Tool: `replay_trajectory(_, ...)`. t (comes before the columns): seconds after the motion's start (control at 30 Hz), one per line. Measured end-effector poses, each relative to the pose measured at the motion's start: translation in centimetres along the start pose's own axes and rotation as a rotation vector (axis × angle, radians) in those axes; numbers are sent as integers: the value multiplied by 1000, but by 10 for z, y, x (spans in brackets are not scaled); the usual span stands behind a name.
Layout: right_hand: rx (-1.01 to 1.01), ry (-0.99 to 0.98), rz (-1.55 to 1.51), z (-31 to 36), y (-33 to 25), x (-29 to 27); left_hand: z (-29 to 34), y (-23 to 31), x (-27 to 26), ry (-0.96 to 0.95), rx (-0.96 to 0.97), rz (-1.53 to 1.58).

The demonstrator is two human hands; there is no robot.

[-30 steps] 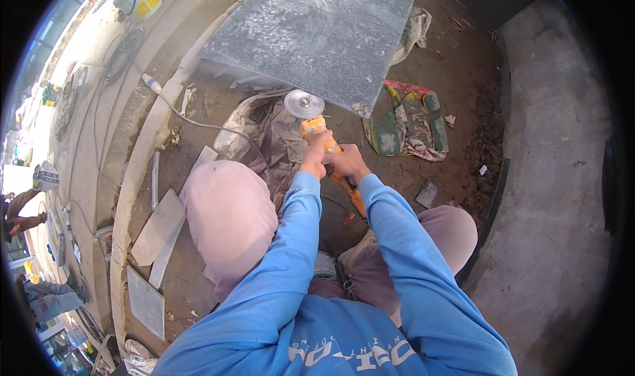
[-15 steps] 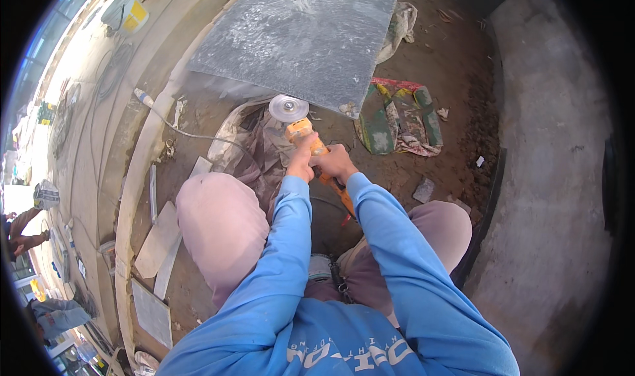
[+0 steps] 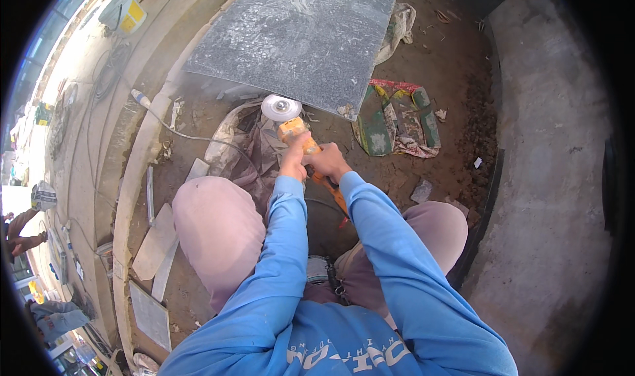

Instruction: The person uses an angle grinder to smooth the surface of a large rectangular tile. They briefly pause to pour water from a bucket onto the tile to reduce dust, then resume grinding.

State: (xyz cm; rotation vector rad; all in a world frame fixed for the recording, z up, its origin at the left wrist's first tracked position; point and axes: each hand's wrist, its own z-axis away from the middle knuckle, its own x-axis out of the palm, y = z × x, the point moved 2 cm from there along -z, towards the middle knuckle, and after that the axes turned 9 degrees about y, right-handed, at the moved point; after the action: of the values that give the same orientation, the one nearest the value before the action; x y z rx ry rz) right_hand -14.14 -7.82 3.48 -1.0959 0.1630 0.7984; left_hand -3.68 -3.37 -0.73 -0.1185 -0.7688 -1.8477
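Our left hand [image 3: 295, 156] and right hand [image 3: 329, 161] clasp the orange grinder [image 3: 291, 130], its disc [image 3: 280, 108] by the near edge of the grey slab [image 3: 291, 42], contact we can't confirm; twisting could bind it, causing kickback.

Light strongest at left: the paving [image 3: 73, 65] there is overexposed, parts washed to white. Middle ground moderately lit; pale sheen on the grey slab [image 3: 284, 45], light haze by its lower left edge. Concrete wall [image 3: 549, 177] at right dimmer, evenly lit. Fisheye distortion: black corners, kerb [image 3: 122, 240] bowed, bluish fringe along left rim. Sleeves [image 3: 397, 237] fairly sharp; disc [image 3: 281, 108] surface smeared; far-left clutter soft, hard to resolve.
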Motion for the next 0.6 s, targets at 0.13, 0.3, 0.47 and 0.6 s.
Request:
replay_trajectory(0.13,-31,-31,-7,1,-11,6,-14,6,-11,-1,90,-11)
replay_trajectory(0.3,-14,-20,-55,-6,-7,11,-22,6,-13,18,95,-6)
replay_trajectory(0.47,12,-40,-95,-8,-8,13,-19,10,-11,50,129,-1)
replay_trajectory(0.6,3,-37,-86,-6,-7,9,-15,9,-8,62,126,-23)
